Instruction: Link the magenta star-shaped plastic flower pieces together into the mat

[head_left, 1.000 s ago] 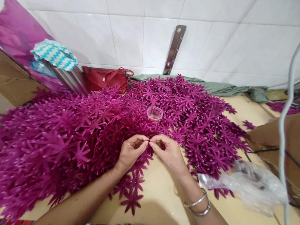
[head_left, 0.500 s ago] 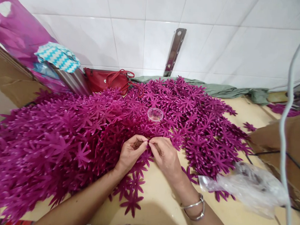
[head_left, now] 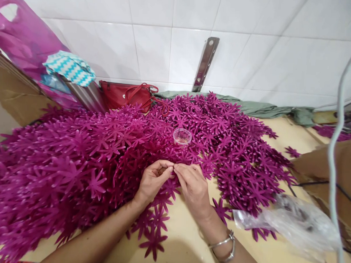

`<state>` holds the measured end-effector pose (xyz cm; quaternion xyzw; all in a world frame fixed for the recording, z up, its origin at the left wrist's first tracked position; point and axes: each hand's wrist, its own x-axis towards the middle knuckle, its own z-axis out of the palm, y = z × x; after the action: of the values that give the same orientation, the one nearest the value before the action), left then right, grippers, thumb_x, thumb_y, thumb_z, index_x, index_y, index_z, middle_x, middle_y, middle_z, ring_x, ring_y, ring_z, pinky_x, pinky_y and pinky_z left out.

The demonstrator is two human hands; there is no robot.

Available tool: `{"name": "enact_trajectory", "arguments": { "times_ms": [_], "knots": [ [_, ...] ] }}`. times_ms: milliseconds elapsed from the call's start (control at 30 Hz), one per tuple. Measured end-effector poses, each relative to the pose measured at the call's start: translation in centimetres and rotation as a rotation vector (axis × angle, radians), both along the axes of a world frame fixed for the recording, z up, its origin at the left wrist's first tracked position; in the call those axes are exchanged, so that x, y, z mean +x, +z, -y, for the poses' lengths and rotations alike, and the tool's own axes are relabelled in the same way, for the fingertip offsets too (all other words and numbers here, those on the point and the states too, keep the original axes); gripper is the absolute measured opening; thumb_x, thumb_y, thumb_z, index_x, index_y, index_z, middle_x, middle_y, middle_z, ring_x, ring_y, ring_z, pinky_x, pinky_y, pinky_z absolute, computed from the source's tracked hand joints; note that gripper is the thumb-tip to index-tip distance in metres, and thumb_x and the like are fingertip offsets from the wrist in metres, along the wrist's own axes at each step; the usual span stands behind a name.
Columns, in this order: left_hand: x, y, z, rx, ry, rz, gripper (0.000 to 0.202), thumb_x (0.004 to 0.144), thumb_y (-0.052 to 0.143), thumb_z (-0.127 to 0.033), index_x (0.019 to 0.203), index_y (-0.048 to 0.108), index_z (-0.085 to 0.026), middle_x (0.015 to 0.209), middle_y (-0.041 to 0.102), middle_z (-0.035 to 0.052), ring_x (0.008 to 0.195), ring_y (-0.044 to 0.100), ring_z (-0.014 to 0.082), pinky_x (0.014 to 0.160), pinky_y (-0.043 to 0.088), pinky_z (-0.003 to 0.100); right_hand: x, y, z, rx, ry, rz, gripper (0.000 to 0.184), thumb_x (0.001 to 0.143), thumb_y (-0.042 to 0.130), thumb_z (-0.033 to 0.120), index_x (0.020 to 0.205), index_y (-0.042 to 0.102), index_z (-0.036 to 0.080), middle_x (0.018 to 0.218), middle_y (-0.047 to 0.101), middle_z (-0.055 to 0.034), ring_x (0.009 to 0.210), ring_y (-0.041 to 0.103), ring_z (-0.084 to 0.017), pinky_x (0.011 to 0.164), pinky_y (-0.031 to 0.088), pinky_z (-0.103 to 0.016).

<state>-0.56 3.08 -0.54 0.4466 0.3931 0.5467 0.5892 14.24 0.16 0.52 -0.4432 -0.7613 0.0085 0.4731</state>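
Observation:
A big heap of magenta plastic flower pieces (head_left: 76, 158) covers the tan table (head_left: 186, 239). My left hand (head_left: 152, 182) and my right hand (head_left: 193, 186) meet at their fingertips in the middle, both pinched shut on something small that I cannot make out, just above the flowers. A small clear plastic cup (head_left: 182, 136) sits on the heap just beyond my fingers. A silver bangle (head_left: 223, 246) is on my right wrist.
A crumpled clear plastic bag (head_left: 293, 222) lies at the right. A red handbag (head_left: 126, 95), a magenta bag (head_left: 20, 41) and a metal bracket (head_left: 205, 63) stand against the white tiled wall. Cardboard (head_left: 329, 171) and a grey cable (head_left: 334, 144) are at the right.
The view has tilted slightly, so everything sits lower. My right wrist has turned inward a little; both hands keep their pinch at the same spot.

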Motion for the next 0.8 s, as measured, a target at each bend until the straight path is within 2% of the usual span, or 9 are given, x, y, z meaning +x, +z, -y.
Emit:
{"name": "enact_trajectory", "arguments": {
  "times_ms": [100,367,533,800],
  "knots": [
    [-0.01,0.04,0.00,0.007,-0.015,-0.012,0.025,0.077,0.084,-0.037,0.092,0.079,-0.018,0.090,0.078,0.0038,0.078,0.070,0.0138,0.072,0.059,0.023,0.02,-0.02,0.07,0.005,-0.019,0.006,0.020,0.104,0.056,0.011,0.116,0.066,0.023,0.103,0.079,-0.0068,0.095,0.074,-0.020,0.086,0.050,-0.040],
    [-0.13,-0.32,-0.06,0.027,-0.005,-0.009,0.023,0.077,0.085,-0.037,0.086,0.076,-0.017,0.082,0.075,0.0013,0.073,0.068,0.0121,0.069,0.059,0.022,-0.08,0.57,0.30,-0.025,-0.071,-0.008,0.014,0.103,0.058,0.011,0.102,0.065,0.023,0.093,0.079,-0.0034,0.084,0.074,-0.019,0.085,0.042,-0.040],
    [-0.21,-0.07,-0.06,-0.001,-0.039,-0.026,0.023,0.077,0.084,-0.036,0.091,0.079,-0.018,0.084,0.077,0.0022,0.071,0.068,0.0123,0.069,0.060,0.023,0.06,0.86,0.43,-0.026,-0.105,-0.025,0.011,0.100,0.063,0.013,0.098,0.066,0.023,0.092,0.079,-0.0032,0.089,0.074,-0.020,0.087,0.041,-0.041],
    [-0.31,-0.24,-0.07,0.008,-0.055,-0.036,0.021,0.078,0.082,-0.036,0.088,0.078,-0.018,0.086,0.077,0.0023,0.073,0.069,0.0136,0.070,0.061,0.024,0.16,0.85,0.54,-0.010,-0.152,0.032,0.009,0.101,0.064,0.018,0.095,0.066,0.025,0.089,0.079,-0.0016,0.088,0.073,-0.021,0.088,0.038,-0.042]
  ]
}}
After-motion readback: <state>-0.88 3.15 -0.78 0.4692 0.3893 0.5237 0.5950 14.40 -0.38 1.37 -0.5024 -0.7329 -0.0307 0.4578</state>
